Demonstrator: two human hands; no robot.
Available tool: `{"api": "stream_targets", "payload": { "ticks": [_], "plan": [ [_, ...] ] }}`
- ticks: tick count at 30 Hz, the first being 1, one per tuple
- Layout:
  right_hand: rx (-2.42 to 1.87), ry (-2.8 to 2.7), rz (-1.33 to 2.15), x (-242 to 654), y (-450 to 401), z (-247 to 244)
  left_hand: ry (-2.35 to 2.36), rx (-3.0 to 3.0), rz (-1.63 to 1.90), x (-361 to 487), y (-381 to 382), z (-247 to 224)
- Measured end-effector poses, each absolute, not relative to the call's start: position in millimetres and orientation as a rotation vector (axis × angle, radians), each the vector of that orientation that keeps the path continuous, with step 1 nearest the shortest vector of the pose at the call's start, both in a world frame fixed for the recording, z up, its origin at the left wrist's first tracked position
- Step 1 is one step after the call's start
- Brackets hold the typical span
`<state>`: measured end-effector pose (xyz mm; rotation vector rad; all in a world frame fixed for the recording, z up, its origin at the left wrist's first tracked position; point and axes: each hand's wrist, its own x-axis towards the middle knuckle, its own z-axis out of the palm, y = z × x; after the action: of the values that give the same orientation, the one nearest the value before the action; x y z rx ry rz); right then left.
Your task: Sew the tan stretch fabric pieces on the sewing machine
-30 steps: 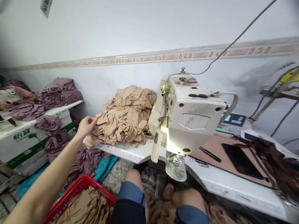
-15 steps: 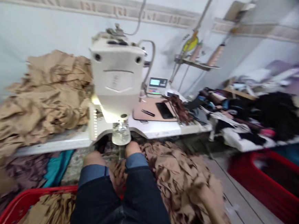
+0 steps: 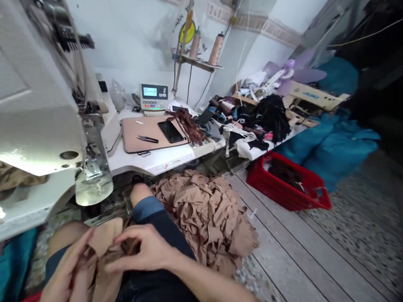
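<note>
Over my lap, both hands are on a piece of tan fabric (image 3: 105,241). My left hand (image 3: 69,271) is closed round its left side, the fingers partly hidden by folds. My right hand (image 3: 145,249) pinches the right side between thumb and fingers, with a gap showing inside the curve of the hand. Just beyond them stands a white sewing machine (image 3: 28,91), its rounded sewing bed (image 3: 94,186) at the table edge. To the right of my leg, a large heap of tan-brown fabric pieces (image 3: 210,212) lies on the floor.
On the white table (image 3: 144,163) are a pink pad (image 3: 129,133) with thread snips (image 3: 147,139) and a phone (image 3: 170,132), and a control panel (image 3: 153,96). Thread cones (image 3: 216,50) stand behind. A red basket (image 3: 288,195) and blue sacks (image 3: 344,148) are at the right.
The view has turned right and moved closer to the machine. My right hand has come from the floor heap to my lap, and both hands now hold tan fabric there.
</note>
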<state>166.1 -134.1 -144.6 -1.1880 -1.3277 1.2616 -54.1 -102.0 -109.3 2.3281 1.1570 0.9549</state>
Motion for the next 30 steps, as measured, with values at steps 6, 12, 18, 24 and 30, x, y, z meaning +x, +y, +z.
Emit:
{"api": "stream_targets", "payload": {
  "ticks": [6, 12, 18, 24, 30],
  "plan": [
    [-1.088, -1.379, 1.516, 140, -116, -126, 1.151, 2.424, 0.922, -67, -72, -105],
    [-1.092, -1.687, 1.553, 198, -101, -103, 1.032, 2.265, 0.374, -75, -78, -71],
    [-0.999, -1.841, 1.538, 230, -86, -71, 0.835, 1.783, 0.246, -56, -90, -52],
    [-1.045, -1.762, 1.766, 213, -91, -66, 0.922, 1.707, 0.340, -45, -92, -60],
    [-1.121, -1.645, 1.661, 217, -96, -66, 0.991, 1.506, 0.556, -46, -84, -60]
  ]
}}
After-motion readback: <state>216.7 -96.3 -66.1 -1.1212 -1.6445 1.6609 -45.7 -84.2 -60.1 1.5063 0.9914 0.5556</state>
